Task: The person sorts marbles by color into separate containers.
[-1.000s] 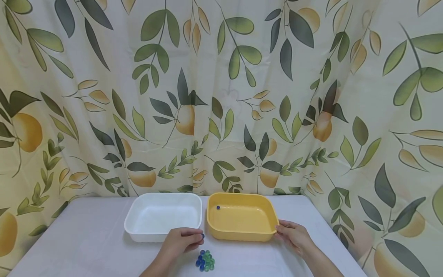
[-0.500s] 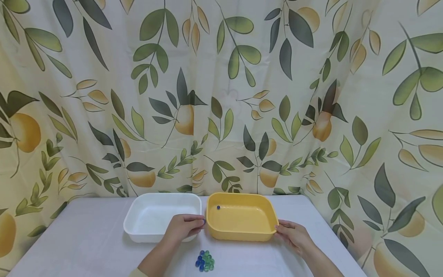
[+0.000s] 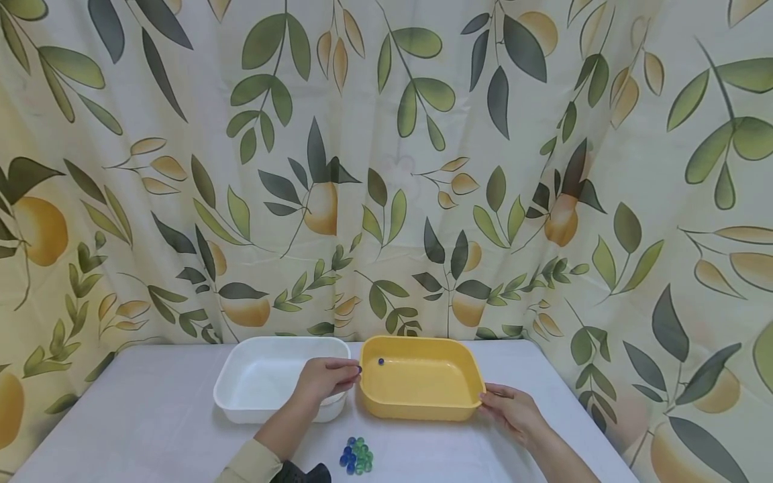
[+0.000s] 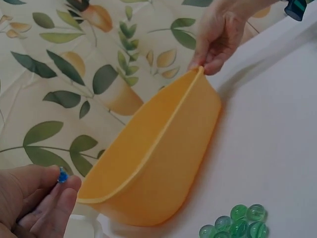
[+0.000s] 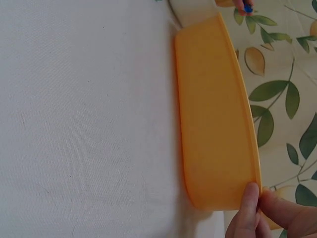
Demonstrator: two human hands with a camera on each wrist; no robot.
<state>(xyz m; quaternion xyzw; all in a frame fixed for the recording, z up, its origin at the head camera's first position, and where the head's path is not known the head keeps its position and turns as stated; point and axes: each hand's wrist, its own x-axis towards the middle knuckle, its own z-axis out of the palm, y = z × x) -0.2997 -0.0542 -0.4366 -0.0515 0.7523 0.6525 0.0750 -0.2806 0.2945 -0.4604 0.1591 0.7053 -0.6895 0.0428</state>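
While the right hand (image 3: pixel 513 409) grips the right end of the yellow plastic tub (image 3: pixel 423 410) at its rim, the left hand (image 3: pixel 326 379) pinches a blue glass marble (image 4: pixel 62 175) between thumb and fingers beside the tub's left rim. Because the fingertips overlap that edge in the head view, it is hard to tell whether they touch it. The tub stands level on a white cloth-covered table (image 3: pixel 151 402), with a second dark blue marble (image 3: pixel 381 361) on its floor, near the left wall. To its left, across a narrow gap, sits the white plastic tub (image 3: pixel 266 369), whose right edge is partly hidden by the left hand. Both tubs lie close to the table's rear edge, before a leaf-and-fruit curtain (image 3: pixel 386 268). A compact cluster of blue and green marbles (image 3: pixel 356 456) rests in front, well apart from the front walls. Broad margins of cloth extend left of the white tub and in front of the yellow one.
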